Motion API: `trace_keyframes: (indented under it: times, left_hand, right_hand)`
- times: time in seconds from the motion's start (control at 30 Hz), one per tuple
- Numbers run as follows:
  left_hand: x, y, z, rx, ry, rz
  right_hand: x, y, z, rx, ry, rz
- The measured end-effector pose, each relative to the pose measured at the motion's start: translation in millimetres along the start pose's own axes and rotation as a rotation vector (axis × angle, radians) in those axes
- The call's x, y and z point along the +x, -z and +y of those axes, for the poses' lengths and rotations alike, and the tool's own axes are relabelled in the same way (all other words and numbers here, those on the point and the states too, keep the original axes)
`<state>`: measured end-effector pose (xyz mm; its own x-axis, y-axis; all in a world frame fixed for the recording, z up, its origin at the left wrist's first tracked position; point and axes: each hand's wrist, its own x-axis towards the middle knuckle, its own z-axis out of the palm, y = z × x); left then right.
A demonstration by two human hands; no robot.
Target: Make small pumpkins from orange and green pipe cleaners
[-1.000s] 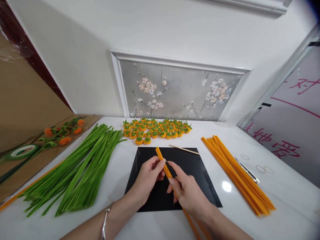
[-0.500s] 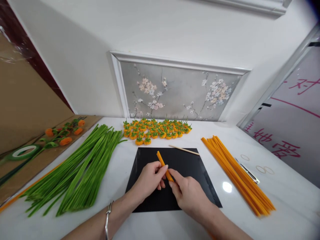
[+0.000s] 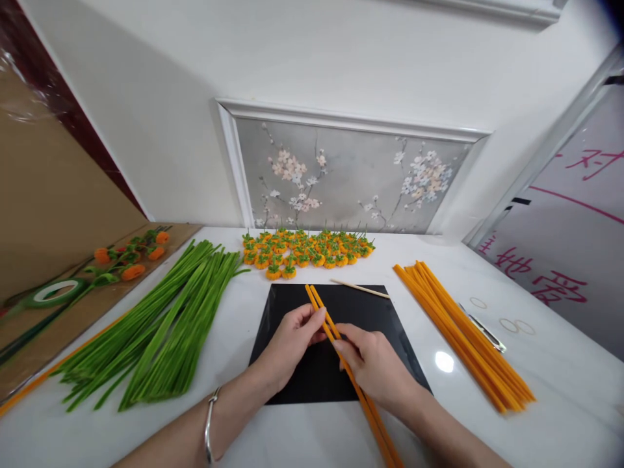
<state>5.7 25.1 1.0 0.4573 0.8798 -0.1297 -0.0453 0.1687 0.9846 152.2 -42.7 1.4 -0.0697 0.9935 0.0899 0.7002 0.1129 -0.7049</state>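
Note:
Two orange pipe cleaners (image 3: 363, 393) run side by side over a black mat (image 3: 312, 383), their far tips a little apart and their near ends leaving the bottom of the view. Close to the far tips, my left hand (image 3: 297, 335) pinches them between thumb and fingers. My right hand (image 3: 373, 361) grips the same pair a bit lower down, thumb on top. A silver bracelet (image 3: 209, 426) circles my left wrist.
Green pipe cleaners (image 3: 160, 331) lie left, an orange bundle (image 3: 463, 335) right beside a metal tool (image 3: 487, 331) and rubber bands (image 3: 517, 326). Small orange pumpkin-like pieces (image 3: 307, 250) stand at the back. A thin wooden stick (image 3: 361, 288) touches the mat; green tape (image 3: 56, 292) is far left.
The orange pipe cleaners have come into fuller view, now two strands stretching below my right hand to the bottom edge. Both hands have shifted slightly; the camera has tilted a little.

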Motion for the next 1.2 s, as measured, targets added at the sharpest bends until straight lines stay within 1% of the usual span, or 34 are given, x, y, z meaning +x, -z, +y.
trace_keyframes:
  times: [0.07,0.13,0.2,0.27,0.4,0.5,0.63,0.73,0.87,0.97,1.03,1.1,1.2]
  left_hand:
    - [1,0.6,-1,-0.159,0.034,0.014]
    - [2,1.7,-2,-0.235,0.058,0.039]
    - [3,2.5,-2,-0.247,0.061,0.056]
    - [3,2.5,1,-0.231,0.076,0.041]
    - [1,0.8,8,-0.209,0.147,-0.036]
    - [0,0.2,8,-0.18,0.138,-0.042]
    - [2,1.3,0,-0.103,0.048,-0.013]
    - [4,2.1,-2,-0.088,0.05,-0.012]
    - [3,2.4,3,-0.124,0.065,-0.034]
    - [3,2.9,3,-0.026,0.033,-0.027]
    - [3,3.0,1,0.04,0.002,-0.009]
    - [3,1.9,-1,0.075,-0.008,0.004]
    - [2,-2.4,-3,0.067,-0.007,-0.029]
  right_hand:
    - [1,2,4,-0.02,0.01,0.017]
    - [2,3,11,-0.035,0.035,0.061]
    - [4,4,18,-0.055,0.069,0.137]
    - [5,5,24,-0.111,0.092,0.217]
    - [4,10,27,-0.315,0.047,0.302]
    - [3,13,24,-0.417,-0.001,0.32]
    - [3,11,24,-0.534,-0.02,0.291]
    - [3,9,25,-0.569,0.008,0.27]
    - [2,9,26,-0.584,0.015,0.253]
    - [2,9,26,-0.573,-0.006,0.213]
    - [2,8,26,-0.522,0.001,0.186]
    - [2,7,24,-0.405,0.03,0.186]
    - [4,4,20,-0.107,0.042,0.222]
